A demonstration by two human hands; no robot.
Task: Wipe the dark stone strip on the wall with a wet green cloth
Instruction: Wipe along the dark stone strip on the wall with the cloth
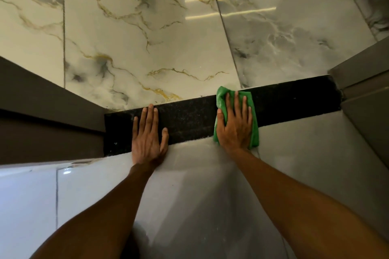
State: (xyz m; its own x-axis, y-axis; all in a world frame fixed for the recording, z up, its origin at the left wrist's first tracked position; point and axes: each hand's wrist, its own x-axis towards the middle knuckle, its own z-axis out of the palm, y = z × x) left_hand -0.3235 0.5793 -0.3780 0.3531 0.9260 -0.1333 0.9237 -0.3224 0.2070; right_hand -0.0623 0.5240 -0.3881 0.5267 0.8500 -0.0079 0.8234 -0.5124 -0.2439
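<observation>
A dark speckled stone strip (pixel 189 120) runs across the wall from lower left to upper right. My right hand (pixel 234 124) lies flat on a folded green cloth (pixel 221 95), pressing it against the strip right of its middle; the cloth covers the strip's full height there. My left hand (pixel 147 136) rests flat and empty on the strip's left part, fingers spread, palm over the strip's lower edge. About a hand's width of bare strip separates the two hands.
Glossy marble tiles (pixel 136 38) with gold and grey veins rise above the strip. Pale grey tiles (pixel 200 195) lie below it. Brown panels (pixel 42 111) border the strip at the left, and a brown frame (pixel 366 94) at the right end.
</observation>
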